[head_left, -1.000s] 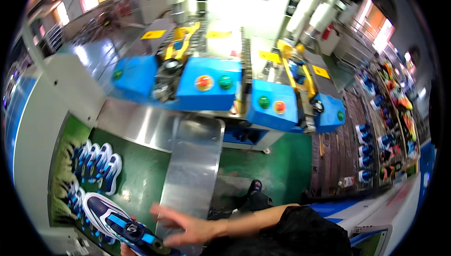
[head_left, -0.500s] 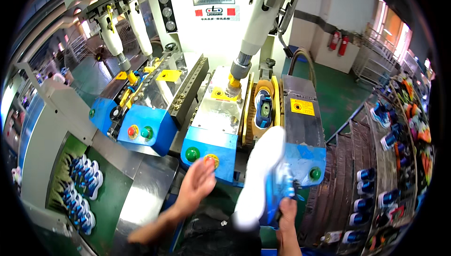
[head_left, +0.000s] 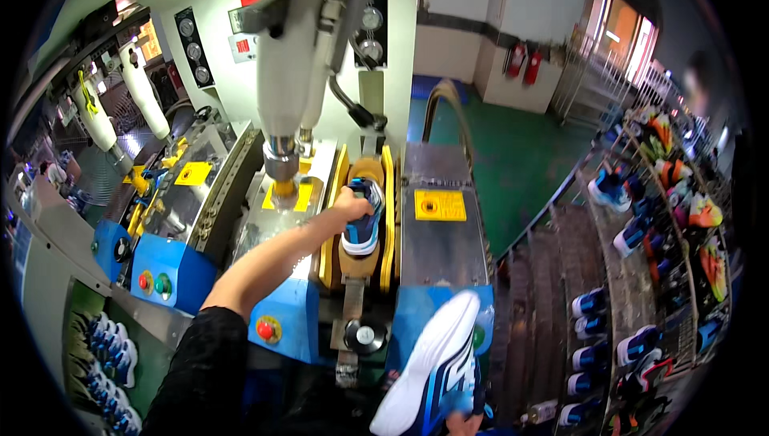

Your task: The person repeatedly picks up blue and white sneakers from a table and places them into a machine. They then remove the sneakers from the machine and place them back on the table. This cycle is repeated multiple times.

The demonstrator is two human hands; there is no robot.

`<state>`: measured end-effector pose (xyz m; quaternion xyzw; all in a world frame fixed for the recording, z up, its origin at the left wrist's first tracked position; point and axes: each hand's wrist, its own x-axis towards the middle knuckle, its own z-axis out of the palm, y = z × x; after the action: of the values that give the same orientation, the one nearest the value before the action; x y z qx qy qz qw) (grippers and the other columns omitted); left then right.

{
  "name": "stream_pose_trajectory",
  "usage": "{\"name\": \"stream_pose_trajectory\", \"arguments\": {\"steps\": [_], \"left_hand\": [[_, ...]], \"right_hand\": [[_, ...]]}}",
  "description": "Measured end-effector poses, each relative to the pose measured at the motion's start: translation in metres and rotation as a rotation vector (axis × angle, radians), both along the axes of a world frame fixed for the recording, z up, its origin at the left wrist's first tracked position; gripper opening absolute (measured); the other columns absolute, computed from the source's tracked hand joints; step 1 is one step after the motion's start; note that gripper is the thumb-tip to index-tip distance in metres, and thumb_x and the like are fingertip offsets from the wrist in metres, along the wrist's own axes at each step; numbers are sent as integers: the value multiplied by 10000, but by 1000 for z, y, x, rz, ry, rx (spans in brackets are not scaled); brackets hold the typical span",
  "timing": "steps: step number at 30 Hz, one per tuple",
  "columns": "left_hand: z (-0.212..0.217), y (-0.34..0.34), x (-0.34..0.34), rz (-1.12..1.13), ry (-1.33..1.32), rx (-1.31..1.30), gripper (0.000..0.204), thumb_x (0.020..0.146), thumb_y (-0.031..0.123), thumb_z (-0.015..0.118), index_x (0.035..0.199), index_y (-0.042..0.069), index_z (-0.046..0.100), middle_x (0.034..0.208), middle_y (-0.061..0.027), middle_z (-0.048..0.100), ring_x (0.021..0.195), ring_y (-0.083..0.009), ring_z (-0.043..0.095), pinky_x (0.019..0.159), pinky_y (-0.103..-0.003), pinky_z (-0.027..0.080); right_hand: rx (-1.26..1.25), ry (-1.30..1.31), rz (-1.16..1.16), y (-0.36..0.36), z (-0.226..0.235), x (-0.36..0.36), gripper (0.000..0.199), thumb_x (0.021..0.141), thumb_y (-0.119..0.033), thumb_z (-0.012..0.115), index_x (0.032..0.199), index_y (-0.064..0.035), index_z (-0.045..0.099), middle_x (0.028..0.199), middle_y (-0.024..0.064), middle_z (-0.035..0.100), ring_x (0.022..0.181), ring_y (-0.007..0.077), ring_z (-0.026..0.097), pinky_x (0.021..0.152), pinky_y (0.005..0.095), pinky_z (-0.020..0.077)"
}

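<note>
A blue and white sneaker [head_left: 361, 236] sits on a brown pad between two yellow side plates [head_left: 388, 232] of the press. My left hand [head_left: 352, 205] reaches over from the left, fingers closed at the shoe's opening. At the lower edge, my right hand [head_left: 462, 425] grips a second blue sneaker [head_left: 424, 372], its white sole turned up and to the left. Most of that hand is cut off or hidden by the shoe. A white press arm [head_left: 290, 84] with a metal tip hangs just left of the held-down shoe.
Blue housings with a red button [head_left: 267, 329] and a green button [head_left: 480, 335] flank the pressing slot. Several sneakers stand on a rack [head_left: 681, 196] at right. More shoes [head_left: 108, 348] lie at lower left. Red fire extinguishers [head_left: 515, 60] stand by the back wall.
The view has swung right. My left hand has gone from in front of the buttons onto the sneaker in the press. The sneaker in my right hand is lower, away from the slot.
</note>
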<state>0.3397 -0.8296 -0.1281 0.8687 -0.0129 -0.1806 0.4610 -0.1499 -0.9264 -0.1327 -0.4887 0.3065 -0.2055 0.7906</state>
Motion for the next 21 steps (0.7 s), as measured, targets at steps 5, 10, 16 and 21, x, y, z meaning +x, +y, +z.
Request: {"name": "stream_pose_trajectory", "arguments": {"steps": [5,10,16,21], "left_hand": [[89,106,-50,-426,223,-248,619,753,93,731,1316,36,482,1131,-121,628,1041,-210,624,853,-354,519],[110,245,-230,165,364,-871,901,613,204,800,1394,3,398,1249,-156,559,1114,-259,582,971,-410,475],[50,318,-394,791,-18,-1070,690,749,215,652,1355,-24,424,1224,-197,569,1105,-334,591,953,-443,493],[17,352,-454,1320,231,-674,531,873,338,609,1292,27,515,1191,-138,581,1067,-264,577,902,-392,487]], "right_hand": [[-75,64,98,14,20,46,380,898,-163,615,1228,-5,516,1024,78,586,890,180,574,781,328,485],[376,277,474,5,79,270,316,955,-300,559,1134,-46,618,970,95,691,790,232,691,724,386,591],[-709,512,675,-22,57,478,496,885,-286,653,1226,41,504,1106,211,636,1000,338,648,860,440,535],[-1314,214,294,55,-61,481,660,829,-245,682,1236,163,361,1151,374,525,1070,488,544,924,500,462]]}}
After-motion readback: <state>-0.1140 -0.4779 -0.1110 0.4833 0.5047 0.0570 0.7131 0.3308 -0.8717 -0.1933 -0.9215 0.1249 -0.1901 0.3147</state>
